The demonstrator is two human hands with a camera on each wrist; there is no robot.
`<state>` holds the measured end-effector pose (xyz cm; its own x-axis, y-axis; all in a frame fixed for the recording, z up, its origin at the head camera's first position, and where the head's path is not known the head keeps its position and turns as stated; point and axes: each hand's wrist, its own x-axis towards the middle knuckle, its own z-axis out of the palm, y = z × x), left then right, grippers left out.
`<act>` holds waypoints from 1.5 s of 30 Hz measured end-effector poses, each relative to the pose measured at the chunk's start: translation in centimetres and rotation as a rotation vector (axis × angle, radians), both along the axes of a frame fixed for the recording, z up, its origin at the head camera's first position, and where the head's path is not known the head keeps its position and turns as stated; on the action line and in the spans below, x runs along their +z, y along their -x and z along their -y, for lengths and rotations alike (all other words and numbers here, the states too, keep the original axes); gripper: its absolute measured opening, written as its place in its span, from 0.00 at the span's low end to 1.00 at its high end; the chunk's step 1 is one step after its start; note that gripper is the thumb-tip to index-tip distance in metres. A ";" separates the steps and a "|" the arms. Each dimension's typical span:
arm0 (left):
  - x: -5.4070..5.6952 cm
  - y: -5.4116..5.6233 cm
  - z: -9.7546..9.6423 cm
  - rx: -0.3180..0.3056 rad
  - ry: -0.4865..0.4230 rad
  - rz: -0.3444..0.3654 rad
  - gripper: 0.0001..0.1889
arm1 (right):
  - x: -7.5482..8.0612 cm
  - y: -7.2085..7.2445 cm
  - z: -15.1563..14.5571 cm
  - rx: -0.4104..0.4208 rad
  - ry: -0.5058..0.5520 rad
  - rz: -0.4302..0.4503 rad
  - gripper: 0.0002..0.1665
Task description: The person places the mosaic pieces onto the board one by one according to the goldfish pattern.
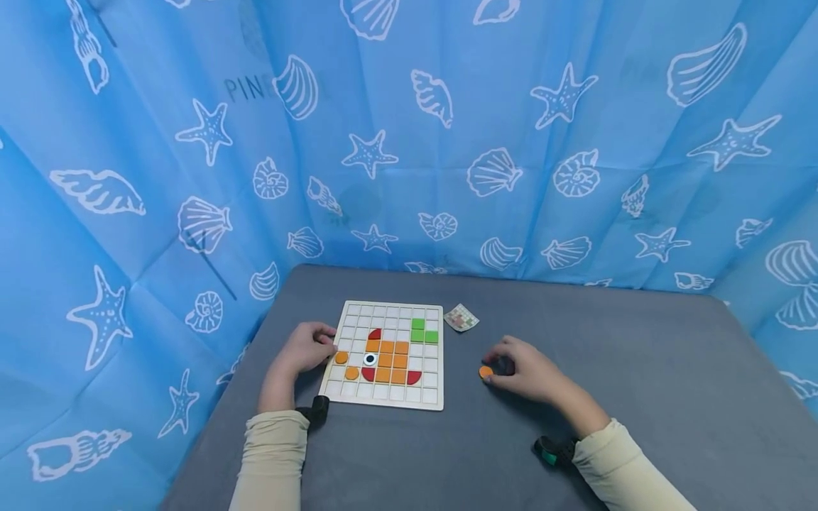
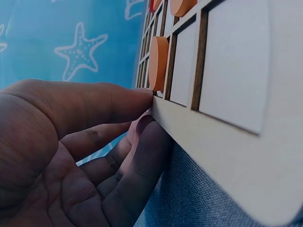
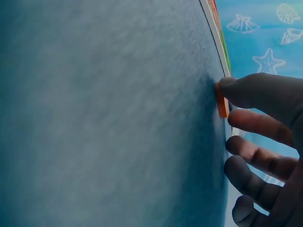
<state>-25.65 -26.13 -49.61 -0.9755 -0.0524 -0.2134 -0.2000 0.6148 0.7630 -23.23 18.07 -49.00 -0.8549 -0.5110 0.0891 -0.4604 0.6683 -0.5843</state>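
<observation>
A pale square grid board (image 1: 390, 402) lies on the left part of the table. My left hand (image 1: 308, 348) holds its left edge; in the left wrist view the thumb (image 2: 109, 101) lies on the rim and the fingers sit beside and below it. Orange squares (image 1: 385, 360), red rounded pieces (image 1: 414, 377) and a black-and-white eye piece (image 1: 370, 360) fill cells near the board's middle. Two orange discs (image 1: 341, 358) lie left of them, and green squares (image 1: 418, 330) at the upper right. Right of the board, my right hand (image 1: 527, 369) pinches another orange disc (image 1: 486, 372) at the tabletop.
A small patterned card (image 1: 461, 318) rests on the grey table (image 1: 607, 341) just past the board's upper right corner. A blue curtain (image 1: 409, 142) with white shells and starfish hangs behind and to the left. Black wrist devices (image 1: 554, 451) are worn on both arms.
</observation>
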 end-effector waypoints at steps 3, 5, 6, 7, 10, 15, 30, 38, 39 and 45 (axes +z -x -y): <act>-0.1 0.0 -0.1 0.007 0.003 0.013 0.20 | -0.2 -0.3 -0.5 -0.013 0.000 0.021 0.13; -0.1 -0.1 -0.2 0.010 0.002 0.019 0.20 | -0.3 -0.4 -0.6 -0.020 -0.010 0.040 0.13; -0.2 -0.1 -0.2 0.009 0.002 0.018 0.20 | -0.3 -0.5 -0.6 -0.022 -0.015 0.048 0.13; -0.2 -0.1 -0.2 0.009 0.003 0.016 0.20 | -0.4 -0.5 -0.6 -0.023 -0.021 0.052 0.13; -0.3 -0.2 -0.2 0.007 0.001 0.009 0.20 | -0.4 -0.5 -0.5 -0.027 -0.034 0.054 0.12; -0.3 -0.2 -0.2 0.007 -0.005 0.002 0.20 | -0.4 -0.5 0.0 -0.026 -0.033 0.036 0.08; 0.2 0.1 0.1 0.005 -0.005 0.019 0.20 | 1.0 0.6 3.3 -0.070 0.013 0.025 0.11; 0.3 -0.1 0.0 0.009 -0.006 0.023 0.19 | 1.9 2.4 7.2 -0.024 0.091 0.047 0.12; 0.3 -0.1 0.0 0.011 -0.007 0.023 0.19 | 2.0 2.6 7.7 -0.019 0.101 0.053 0.12; 0.2 0.0 0.1 0.009 -0.016 0.008 0.20 | 1.5 4.4 11.0 0.009 0.115 0.068 0.11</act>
<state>-25.63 -26.23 -49.44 -0.9733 -0.0578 -0.2220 -0.2115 0.6006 0.7711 -27.66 7.06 -47.48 -0.8564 -0.5084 0.0901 -0.4230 0.5909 -0.6870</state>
